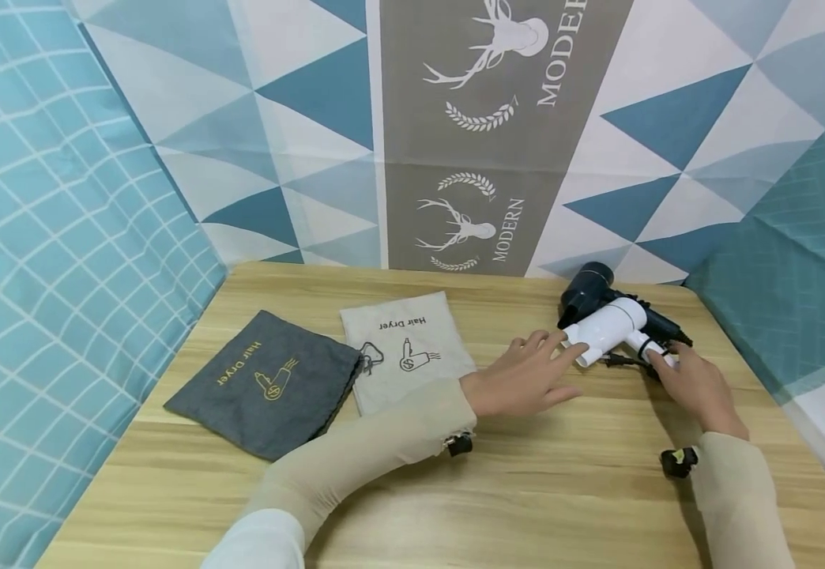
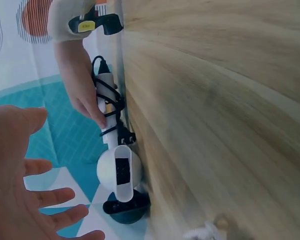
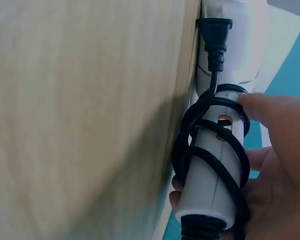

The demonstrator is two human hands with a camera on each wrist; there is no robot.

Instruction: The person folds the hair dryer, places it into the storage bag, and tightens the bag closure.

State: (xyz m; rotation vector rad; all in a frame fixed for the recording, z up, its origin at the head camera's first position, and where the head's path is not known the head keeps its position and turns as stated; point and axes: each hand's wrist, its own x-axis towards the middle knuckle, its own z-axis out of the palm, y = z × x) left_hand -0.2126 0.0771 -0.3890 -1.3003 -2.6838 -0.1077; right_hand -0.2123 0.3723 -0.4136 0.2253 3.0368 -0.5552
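Note:
A white hair dryer (image 1: 606,325) lies at the right back of the table, its black cord (image 3: 217,102) wound around the handle and the plug (image 3: 215,37) pointing toward the barrel. My right hand (image 1: 700,387) grips that handle, thumb on one side and fingertips showing past the other in the right wrist view. Stretched across the table, my left hand (image 1: 522,378) hovers beside the nozzle end with spread fingers, holding nothing; the left wrist view shows its bare palm (image 2: 7,175). Just behind the white one is a black hair dryer (image 1: 586,291), partly hidden by it.
A dark grey pouch (image 1: 263,395) marked "Hair Dryer" lies at the left of the wooden table (image 1: 526,506). It overlaps a pale grey pouch (image 1: 420,336) with the same print, which lies partly behind my left sleeve. Patterned cloth walls (image 1: 313,142) rise behind and along both sides.

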